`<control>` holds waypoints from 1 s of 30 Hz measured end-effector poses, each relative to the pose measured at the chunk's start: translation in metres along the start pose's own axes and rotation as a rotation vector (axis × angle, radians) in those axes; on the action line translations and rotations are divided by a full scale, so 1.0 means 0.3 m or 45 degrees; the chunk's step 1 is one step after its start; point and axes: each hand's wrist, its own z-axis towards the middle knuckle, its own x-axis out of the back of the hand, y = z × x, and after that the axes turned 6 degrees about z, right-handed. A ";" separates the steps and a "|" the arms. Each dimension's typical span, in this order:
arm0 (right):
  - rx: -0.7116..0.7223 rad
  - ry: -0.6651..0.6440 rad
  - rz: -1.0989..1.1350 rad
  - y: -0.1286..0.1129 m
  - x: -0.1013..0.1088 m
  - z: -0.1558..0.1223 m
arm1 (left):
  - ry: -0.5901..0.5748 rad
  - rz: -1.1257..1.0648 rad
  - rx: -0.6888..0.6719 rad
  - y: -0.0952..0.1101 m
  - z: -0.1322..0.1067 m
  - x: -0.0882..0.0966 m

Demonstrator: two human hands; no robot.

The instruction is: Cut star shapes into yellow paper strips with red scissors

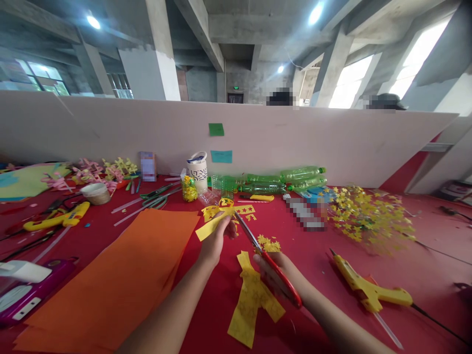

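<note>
My left hand (217, 240) pinches a yellow paper strip (208, 228) above the middle of the red table. My right hand (276, 268) grips scissors (277, 275) with red handles, their blades pointing up and left to the strip's far end. Whether the blades are apart there is too small to tell. Just beyond my left hand lie yellow offcuts with star-shaped holes (245, 210). Small yellow paper stars (268, 243) are heaped beyond my right hand, which partly hides them. Larger yellow paper pieces (245, 307) lie between my forearms.
Orange sheets (110, 275) cover the left front. Yellow glue guns lie at left (59, 216) and right (368, 287). Green plastic bottles (283, 181), a white cup (198, 172) and a yellow utility knife (261, 198) are farther back. Yellow star-flower branches (368, 216) spread at right.
</note>
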 end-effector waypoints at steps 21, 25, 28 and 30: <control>0.041 -0.128 -0.089 -0.028 0.018 -0.024 | -0.128 0.090 -0.003 -0.017 0.033 0.065; 0.038 -0.141 -0.111 -0.046 0.020 -0.034 | -0.156 0.118 -0.011 -0.011 0.034 0.072; 0.037 -0.157 -0.127 -0.051 0.024 -0.034 | -0.188 0.133 -0.011 -0.008 0.037 0.078; 0.047 -0.171 -0.125 -0.050 0.025 -0.033 | -0.205 0.138 -0.009 -0.008 0.039 0.082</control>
